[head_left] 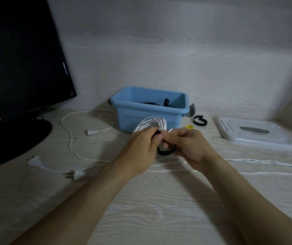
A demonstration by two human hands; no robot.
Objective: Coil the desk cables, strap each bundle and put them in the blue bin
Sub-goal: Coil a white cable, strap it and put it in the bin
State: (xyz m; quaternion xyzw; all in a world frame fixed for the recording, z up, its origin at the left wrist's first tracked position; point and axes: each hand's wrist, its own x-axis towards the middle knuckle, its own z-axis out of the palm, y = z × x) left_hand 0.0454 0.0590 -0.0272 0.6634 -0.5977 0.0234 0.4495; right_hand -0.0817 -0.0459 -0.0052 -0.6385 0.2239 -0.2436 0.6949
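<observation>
I see the white coil (149,125) held up off the desk (141,209), just in front of the blue bin (148,110), its loops standing roughly upright and fanning away from me. A black strap (166,151) loops under the bundle's near side, between my two hands. My left hand (140,151) is clenched around the coil's lower edge, thumb pinning one strap end; my right hand (189,147) pinches the other end, fingers pressed together. As I judge it, the closing turns on the strap running across the loops, left to right, so the right hand must pull over toward the left thumb. The bin lies straight ahead, beyond both hands. Loose white cables (92,131) lie left, and a spare strap (200,120) sits right of the bin.
</observation>
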